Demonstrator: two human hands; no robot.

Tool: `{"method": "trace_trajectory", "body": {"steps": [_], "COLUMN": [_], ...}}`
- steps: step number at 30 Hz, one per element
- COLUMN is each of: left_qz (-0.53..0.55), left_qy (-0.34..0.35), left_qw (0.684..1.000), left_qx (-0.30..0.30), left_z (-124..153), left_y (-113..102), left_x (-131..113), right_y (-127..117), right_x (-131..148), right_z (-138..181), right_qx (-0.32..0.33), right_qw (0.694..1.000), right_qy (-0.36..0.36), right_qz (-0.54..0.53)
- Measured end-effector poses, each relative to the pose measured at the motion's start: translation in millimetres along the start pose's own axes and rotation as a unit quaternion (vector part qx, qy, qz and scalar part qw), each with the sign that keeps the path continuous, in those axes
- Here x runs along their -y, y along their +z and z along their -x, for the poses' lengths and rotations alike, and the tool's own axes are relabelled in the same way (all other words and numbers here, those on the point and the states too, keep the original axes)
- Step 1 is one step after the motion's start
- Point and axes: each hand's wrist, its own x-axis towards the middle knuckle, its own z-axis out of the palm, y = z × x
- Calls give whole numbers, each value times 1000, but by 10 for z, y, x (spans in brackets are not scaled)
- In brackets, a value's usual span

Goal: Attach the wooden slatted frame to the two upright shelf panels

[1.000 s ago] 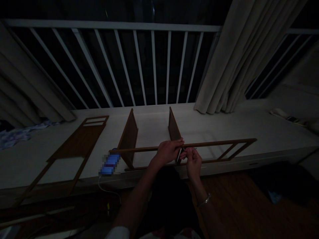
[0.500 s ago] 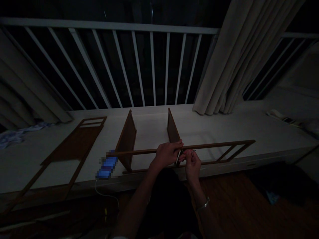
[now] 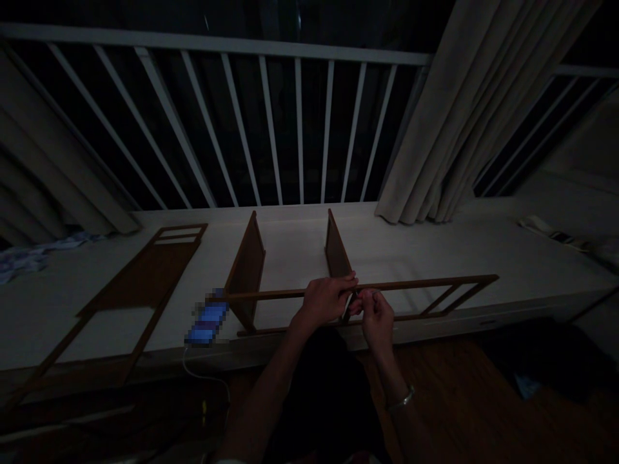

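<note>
A brown wooden frame (image 3: 425, 283) lies on its side along the front of the white ledge, with two upright boards joined to it, a left board (image 3: 247, 267) and a right board (image 3: 337, 248). My left hand (image 3: 325, 300) is closed on the frame's upper rail where the right board meets it. Just right of that joint, my right hand (image 3: 378, 317) is closed in a pinch on a thin metal rod, mostly hidden by the fingers. Both hands nearly touch.
A second wooden panel with legs (image 3: 138, 277) lies flat at the left. Near the frame's left end is a lit phone (image 3: 207, 323) on a white cable (image 3: 206, 379). White railing (image 3: 300, 129) and curtains (image 3: 435, 142) stand behind. Dark cloth (image 3: 546, 354) lies on the floor at right.
My right hand has shifted slightly, and the thin metal rod shows less between its fingers. My left hand keeps its hold on the rail. The view has moved a little.
</note>
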Motion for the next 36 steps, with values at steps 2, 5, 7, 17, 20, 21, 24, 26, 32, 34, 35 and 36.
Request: {"method": "trace_trajectory", "body": {"steps": [2,5,7,17,20,21,24,26,32,34,35,36], "left_qz": [-1,-5,-5,-9,-7,-7,-4,-3,-14,-22,-25,-27], "left_qy": [-1,9,19,9,22,27,36,31,37,39,39,39], "left_qw": [1000,1000,1000,1000,999,999,999,999,999,998,998,998], "left_qx": [1,-3,-10,-14,-24,-28,-28,-23,-35,-36,-36,-35], "left_z": [2,7,9,19,22,23,27,30,26,20,18,16], "left_y": [-1,10,23,28,42,46,52,54,90,100,101,99], "left_x": [2,18,30,14,36,43,56,57,90,99,99,95], "right_y": [-9,-31,-59,-199,-187,-180,-156,-142,-129,-128,-126,-123], "right_x": [8,16,19,0,24,30,31,21,-27,-41,-44,-44], "right_z": [-14,-26,-33,-95,-80,-72,-46,-36,-74,-91,-96,-98], "right_qx": [13,25,36,53,42,39,38,36,45,52,51,49], "right_qw": [1000,998,995,983,983,983,987,991,998,999,999,999], "right_qy": [-8,-29,-42,-83,-84,-82,-67,-54,-16,3,10,16], "right_qz": [21,59,82,154,159,159,138,115,41,10,-1,-8]}}
